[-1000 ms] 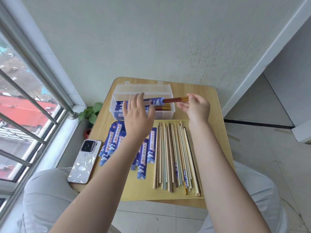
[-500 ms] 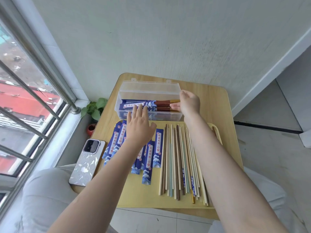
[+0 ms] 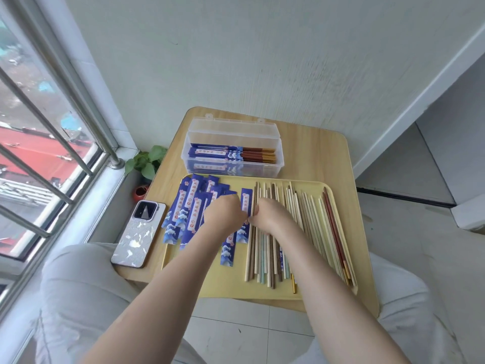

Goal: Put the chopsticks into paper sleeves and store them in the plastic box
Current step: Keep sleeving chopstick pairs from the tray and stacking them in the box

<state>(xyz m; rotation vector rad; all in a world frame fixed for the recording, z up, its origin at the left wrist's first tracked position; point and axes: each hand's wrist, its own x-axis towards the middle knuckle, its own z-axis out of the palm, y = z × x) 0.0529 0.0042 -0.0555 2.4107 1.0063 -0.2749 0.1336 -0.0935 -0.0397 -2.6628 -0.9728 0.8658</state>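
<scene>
On yellow tray (image 3: 265,291), pale mixed chopsticks (image 3: 294,222), blue sleeves (image 3: 187,206)

On the desk (image 3: 309,148), a clear box (image 3: 233,153) holds sleeved chopsticks. In front, a yellow tray (image 3: 262,290) carries blue sleeves (image 3: 187,206) and bare chopsticks (image 3: 309,227). Both hands, left (image 3: 223,215) and right (image 3: 270,216), are curled down on the tray side by side.

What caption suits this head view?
Both hands reach into sleeves and chopsticks on a tray; box partly filled.

blue paper sleeves (image 3: 189,206), white strip with Chinese characters 欢迎光临, red seal unreadable
</scene>
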